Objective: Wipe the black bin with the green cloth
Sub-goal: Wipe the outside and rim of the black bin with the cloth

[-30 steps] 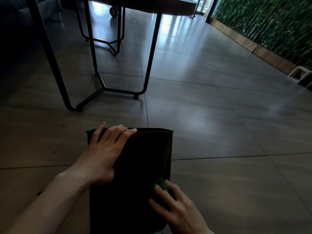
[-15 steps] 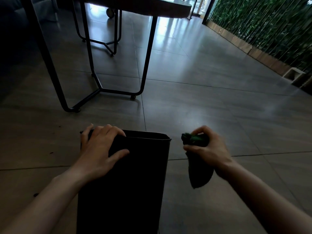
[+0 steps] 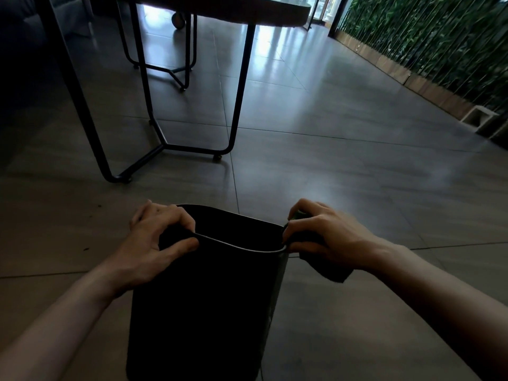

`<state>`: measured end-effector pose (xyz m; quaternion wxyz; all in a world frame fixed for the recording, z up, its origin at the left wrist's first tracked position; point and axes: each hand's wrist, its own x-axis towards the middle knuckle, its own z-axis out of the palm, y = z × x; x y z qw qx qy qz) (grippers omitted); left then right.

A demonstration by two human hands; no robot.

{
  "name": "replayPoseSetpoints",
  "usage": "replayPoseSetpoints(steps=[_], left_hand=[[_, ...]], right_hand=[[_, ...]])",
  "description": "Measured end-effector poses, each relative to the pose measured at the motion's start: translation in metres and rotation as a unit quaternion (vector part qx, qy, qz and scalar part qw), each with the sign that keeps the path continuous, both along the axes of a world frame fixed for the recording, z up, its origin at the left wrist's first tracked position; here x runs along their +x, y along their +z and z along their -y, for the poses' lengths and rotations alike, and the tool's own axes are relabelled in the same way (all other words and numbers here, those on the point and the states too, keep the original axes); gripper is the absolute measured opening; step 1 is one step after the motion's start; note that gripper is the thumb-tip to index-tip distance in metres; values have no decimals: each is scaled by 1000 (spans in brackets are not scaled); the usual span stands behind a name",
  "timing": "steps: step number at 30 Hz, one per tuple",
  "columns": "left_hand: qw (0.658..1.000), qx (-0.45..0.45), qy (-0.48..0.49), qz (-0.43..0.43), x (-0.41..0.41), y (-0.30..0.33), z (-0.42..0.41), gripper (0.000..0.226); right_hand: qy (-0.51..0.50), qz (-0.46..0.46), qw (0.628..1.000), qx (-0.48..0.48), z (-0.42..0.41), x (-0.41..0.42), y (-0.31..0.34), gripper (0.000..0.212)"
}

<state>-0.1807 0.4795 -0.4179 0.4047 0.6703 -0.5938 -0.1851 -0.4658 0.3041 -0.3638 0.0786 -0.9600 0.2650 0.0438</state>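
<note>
Black bin: black bin [image 3: 203, 298] stood on the floor at lower centre of the frame, mouth up and tipped slightly away, near wall facing the camera.
Left hand: left hand [image 3: 156, 243] gripped the bin's left rim, fingers curled over the top edge, thumb pressed on the near wall just under the rim. Closed on the bin.
Left forearm: bare, ran in from the lower left corner.
Right hand: right hand [image 3: 327, 235] sat at the bin's right rim corner, fingers bunched around the green cloth, fingertips touching the rim edge.
Green cloth: green cloth [image 3: 328, 266] was clutched in the right hand, just outside the bin's right side; loose dark end hung below the palm, small bright green bit showed above the fingers.
Right forearm: bare, came in from the lower right edge.
Floor: tiled floor [image 3: 343, 174] was grey and glossy, with thin grout lines and a pale reflection in the upper centre.
Table: table [image 3: 236, 105] with black metal legs stood beyond the bin, upper left to upper centre; top edge only partly in frame.
Plant wall: plant wall [image 3: 428, 37] of green foliage ran along the upper right, with a wooden base strip.
White block: small white block [image 3: 479, 118] sat at the right edge by the wall base.
</note>
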Motion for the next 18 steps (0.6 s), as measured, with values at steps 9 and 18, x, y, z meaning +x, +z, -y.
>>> replayPoseSetpoints(steps=[9, 18], left_hand=[[999, -18, -33, 3, 7, -3, 7, 18], [990, 4, 91, 109, 13, -10, 14, 33]], right_hand=[[70, -51, 989, -122, -29, -6, 38, 32], [45, -60, 982, -173, -35, 30, 50, 36]])
